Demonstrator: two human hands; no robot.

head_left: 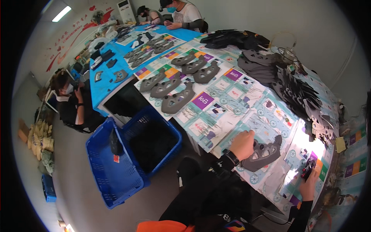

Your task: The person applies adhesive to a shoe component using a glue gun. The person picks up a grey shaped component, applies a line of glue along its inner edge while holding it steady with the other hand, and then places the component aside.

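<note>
A dark grey cut-out piece (263, 155) with several openings lies on the printed table cover in front of me. My left hand (242, 145) is closed at its upper left edge, fingers curled. What sits between the fingertips is hidden. Off to the right, my right hand (308, 186) grips a small black tool (308, 170) with a red part, near bright light on the table; its kind cannot be made out. Grey pieces of similar shape (178, 97) are laid out in rows farther up the table.
Piles of dark grey pieces (297, 91) and black pieces (235, 38) line the table's right and far sides. Two blue baskets (101, 162) stand left of the table. A blue-covered section (101, 83) holds more parts. People sit at the far end (185, 17) and at left (69, 96).
</note>
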